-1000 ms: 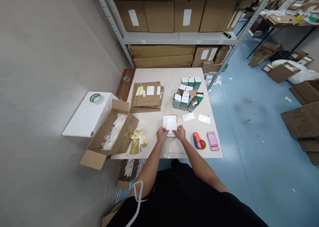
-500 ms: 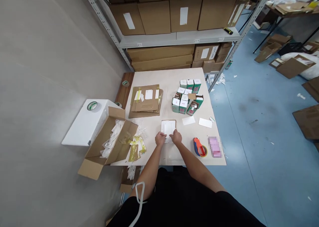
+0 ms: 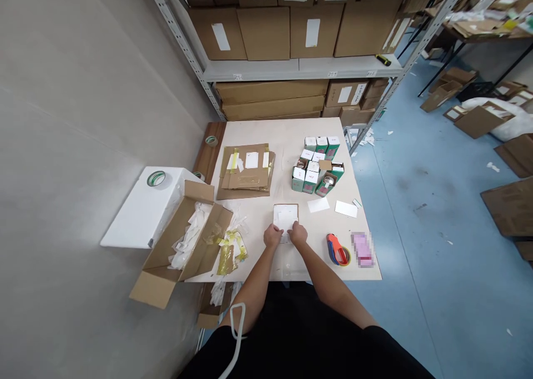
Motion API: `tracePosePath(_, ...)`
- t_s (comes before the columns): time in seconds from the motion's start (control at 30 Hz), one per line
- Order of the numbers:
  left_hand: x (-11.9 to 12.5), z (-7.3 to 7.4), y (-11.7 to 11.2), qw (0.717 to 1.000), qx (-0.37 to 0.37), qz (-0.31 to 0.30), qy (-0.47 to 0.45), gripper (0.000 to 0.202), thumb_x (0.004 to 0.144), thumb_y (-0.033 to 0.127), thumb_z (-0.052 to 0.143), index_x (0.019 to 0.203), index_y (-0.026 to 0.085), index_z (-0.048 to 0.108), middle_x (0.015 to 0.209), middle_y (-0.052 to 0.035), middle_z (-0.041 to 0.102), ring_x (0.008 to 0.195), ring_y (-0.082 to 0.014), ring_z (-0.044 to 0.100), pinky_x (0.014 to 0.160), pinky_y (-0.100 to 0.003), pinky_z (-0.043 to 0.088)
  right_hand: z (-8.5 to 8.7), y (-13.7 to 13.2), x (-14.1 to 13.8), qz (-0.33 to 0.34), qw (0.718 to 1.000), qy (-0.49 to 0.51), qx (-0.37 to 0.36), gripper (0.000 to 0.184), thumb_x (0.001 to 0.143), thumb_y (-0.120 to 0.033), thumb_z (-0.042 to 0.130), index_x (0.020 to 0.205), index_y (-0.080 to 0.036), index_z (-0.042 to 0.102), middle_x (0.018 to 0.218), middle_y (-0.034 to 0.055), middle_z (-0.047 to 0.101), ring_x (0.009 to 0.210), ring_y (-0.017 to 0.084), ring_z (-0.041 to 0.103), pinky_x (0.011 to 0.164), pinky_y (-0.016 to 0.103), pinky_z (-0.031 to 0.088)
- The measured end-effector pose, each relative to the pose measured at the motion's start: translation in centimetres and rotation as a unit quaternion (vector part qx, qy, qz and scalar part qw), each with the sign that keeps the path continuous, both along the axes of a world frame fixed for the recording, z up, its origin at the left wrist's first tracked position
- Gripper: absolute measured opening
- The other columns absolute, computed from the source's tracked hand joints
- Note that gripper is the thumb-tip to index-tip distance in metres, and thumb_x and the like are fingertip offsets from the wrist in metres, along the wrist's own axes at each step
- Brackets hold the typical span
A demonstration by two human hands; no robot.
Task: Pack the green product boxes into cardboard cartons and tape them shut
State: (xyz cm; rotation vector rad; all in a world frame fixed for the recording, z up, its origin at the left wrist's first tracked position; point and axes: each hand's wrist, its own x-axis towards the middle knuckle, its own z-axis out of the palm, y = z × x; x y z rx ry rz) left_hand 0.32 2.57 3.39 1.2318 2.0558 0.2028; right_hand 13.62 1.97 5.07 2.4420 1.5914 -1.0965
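Note:
A small white rectangular sheet (image 3: 286,215) with a thin brown edge, perhaps paper on flat cardboard, lies in front of me near the table's front. My left hand (image 3: 272,236) pinches its lower left side. On the lower right side, the fingers of my right hand (image 3: 297,235) are closed on the same sheet. Both thumbs point inward over it, and my fingers partly cover its near edge. Just beyond it to the right are a white slip (image 3: 318,205) and a second white slip (image 3: 346,209).
Green-and-white small boxes (image 3: 310,181) stand at the back right. Flattened cardboard (image 3: 245,168) is stacked back left. A red-and-blue tape dispenser (image 3: 338,249) and a blurred pink item (image 3: 362,249) lie right. An open carton (image 3: 200,257) with white wrapping overlaps the left edge; shelving (image 3: 283,69) stands behind.
The camera view has shifted slightly, so everything appears a little lower and most table items further right. Both hands stay on the white sheet, with little other visible movement.

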Motion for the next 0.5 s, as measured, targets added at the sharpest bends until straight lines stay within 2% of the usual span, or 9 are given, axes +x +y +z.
tracePosePath(0.07, -0.6, 0.6, 0.5, 0.997, -0.027, -0.056, 0.05, 0.022, 0.082, 0.042, 0.078, 0.087, 0.023, 0.067, 0.099, -0.0063, 0.077, 0.099, -0.0252, 0.071, 0.08, -0.031, 0.048, 0.2, 0.0, 0.0, -0.005, 1.0, -0.015, -0.001, 0.022, 0.096, -0.033, 0.07, 0.11, -0.018, 0.062, 0.111, 0.0151, 0.075, 0.103, 0.025, 0.072, 0.077, 0.029, 0.046)
tracePosePath(0.2, -2.2, 1.7, 1.2, 0.971, -0.07, -0.197, 0.114, 0.046, 0.087, 0.059, 0.071, 0.104, 0.017, 0.073, 0.113, -0.0174, 0.075, 0.11, -0.0332, 0.07, 0.087, -0.037, 0.052, 0.8, -0.3, 0.1, -0.038, 0.999, -0.033, -0.015, 0.036, 0.092, -0.044, 0.074, 0.112, -0.017, 0.064, 0.113, 0.0161, 0.075, 0.107, 0.027, 0.071, 0.081, 0.03, 0.048)
tracePosePath(0.27, -2.5, 1.7, 1.2, 0.959, -0.028, -0.258, 0.11, 0.037, 0.096, 0.048, 0.063, 0.114, 0.017, 0.072, 0.116, -0.017, 0.075, 0.114, -0.0319, 0.069, 0.093, -0.039, 0.051, 0.8, -0.8, -0.1, -0.064, 0.997, -0.046, 0.0, 0.043, 0.089, -0.046, 0.077, 0.118, -0.016, 0.062, 0.115, 0.0162, 0.074, 0.111, 0.03, 0.069, 0.085, 0.032, 0.049)
tracePosePath(0.33, -2.2, 1.5, 1.3, 0.945, 0.064, -0.309, 0.08, 0.034, 0.099, 0.029, 0.056, 0.13, 0.02, 0.066, 0.131, -0.0148, 0.07, 0.129, -0.0283, 0.062, 0.104, -0.037, 0.048, 0.5, -1.7, -0.6, -0.09, 0.993, -0.065, 0.048, 0.049, 0.088, -0.043, 0.076, 0.125, -0.016, 0.059, 0.122, 0.017, 0.072, 0.119, 0.032, 0.065, 0.09, 0.034, 0.049)
tracePosePath(0.4, -1.8, 0.8, 1.4, 0.926, 0.125, -0.353, 0.035, 0.05, 0.097, 0.023, 0.057, 0.147, 0.023, 0.056, 0.155, -0.0125, 0.054, 0.148, -0.0281, 0.044, 0.115, -0.038, 0.041, -0.3, -3.0, -1.2, -0.116, 0.987, -0.068, 0.086, 0.052, 0.09, -0.041, 0.071, 0.133, -0.015, 0.057, 0.131, 0.0186, 0.067, 0.125, 0.034, 0.061, 0.095, 0.036, 0.049)
tracePosePath(0.5, -1.5, -0.8, 1.7, 0.911, 0.108, -0.398, -0.014, 0.072, 0.094, 0.031, 0.063, 0.162, 0.024, 0.038, 0.174, -0.0102, 0.023, 0.161, -0.0349, 0.016, 0.122, -0.05, 0.033, -2.1, -5.5, -2.2, -0.142, 0.985, -0.027, 0.091, 0.056, 0.096, -0.038, 0.059, 0.145, -0.013, 0.051, 0.139, 0.0211, 0.063, 0.129, 0.036, 0.059, 0.099, 0.041, 0.049)
